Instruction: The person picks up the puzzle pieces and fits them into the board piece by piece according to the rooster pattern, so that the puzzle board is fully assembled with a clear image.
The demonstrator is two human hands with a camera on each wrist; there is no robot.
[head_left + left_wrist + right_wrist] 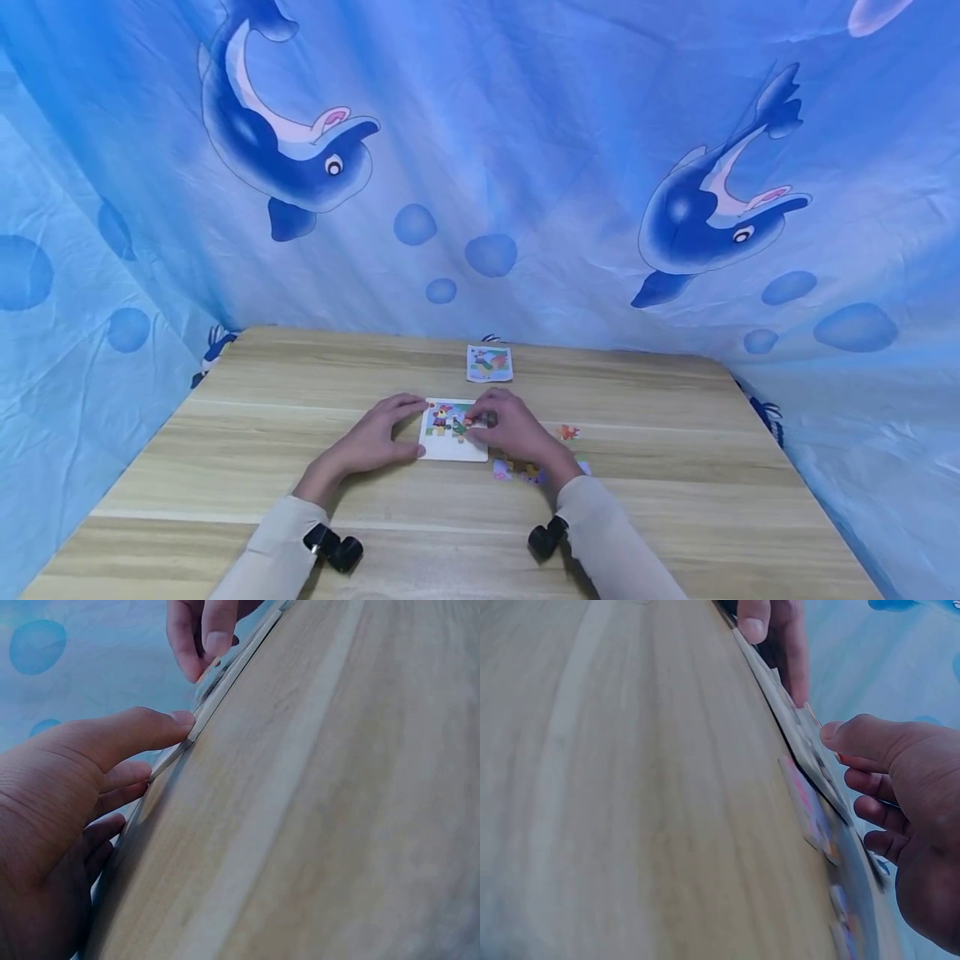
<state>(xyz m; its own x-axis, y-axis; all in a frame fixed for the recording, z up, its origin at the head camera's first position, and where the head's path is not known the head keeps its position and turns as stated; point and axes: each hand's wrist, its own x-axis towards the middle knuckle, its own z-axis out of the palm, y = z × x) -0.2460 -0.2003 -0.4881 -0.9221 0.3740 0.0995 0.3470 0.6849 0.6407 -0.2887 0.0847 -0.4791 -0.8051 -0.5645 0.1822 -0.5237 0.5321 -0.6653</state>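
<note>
A small white puzzle board (453, 452) lies on the wooden table, with several colourful pieces set together in its upper part. My left hand (373, 437) holds the board at its left side, thumb at the near corner and index finger at the far corner. In the left wrist view, the thumb (161, 729) presses against the board's edge. Over the right part of the board, my right hand (512, 427) pinches a puzzle piece (814, 715) between thumb and fingers. That piece shows mostly edge-on, with some orange, and the fingers hide the rest.
Beyond the board lies a square picture card (489, 364). Loose pieces lie to the right: an orange one (568, 432), a pinkish one (502, 470) and others partly under the right wrist. A blue dolphin-print curtain (495, 167) hangs behind the table (420, 533).
</note>
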